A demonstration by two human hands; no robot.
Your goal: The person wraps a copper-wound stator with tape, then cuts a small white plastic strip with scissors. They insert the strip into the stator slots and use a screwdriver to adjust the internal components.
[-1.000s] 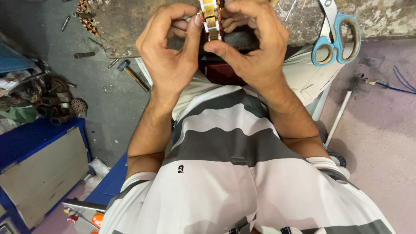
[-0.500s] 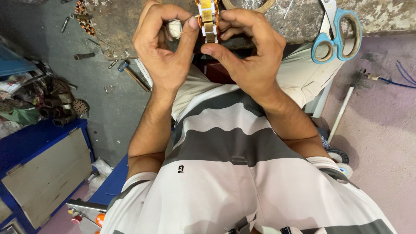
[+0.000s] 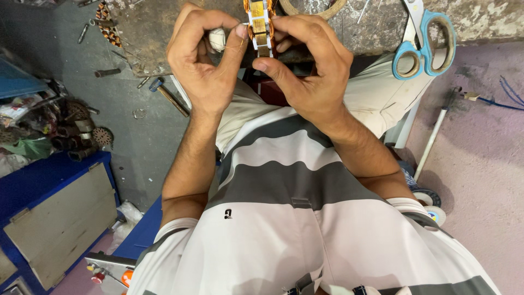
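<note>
A small metal part wound with orange wire sits between the two hands, up over the worktop edge. The left hand pinches its left side with thumb and fingertip, and a small white lump is tucked in its curled fingers. The right hand grips the part from the right, thumb under it. Blue-handled scissors lie to the right of the right hand. A hammer lies on the floor just left of the left hand.

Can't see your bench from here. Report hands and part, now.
Left hand and right hand both pinching small copper-wound coil block. Blue-handled scissors lie apart. Nothing obstructing.
</note>
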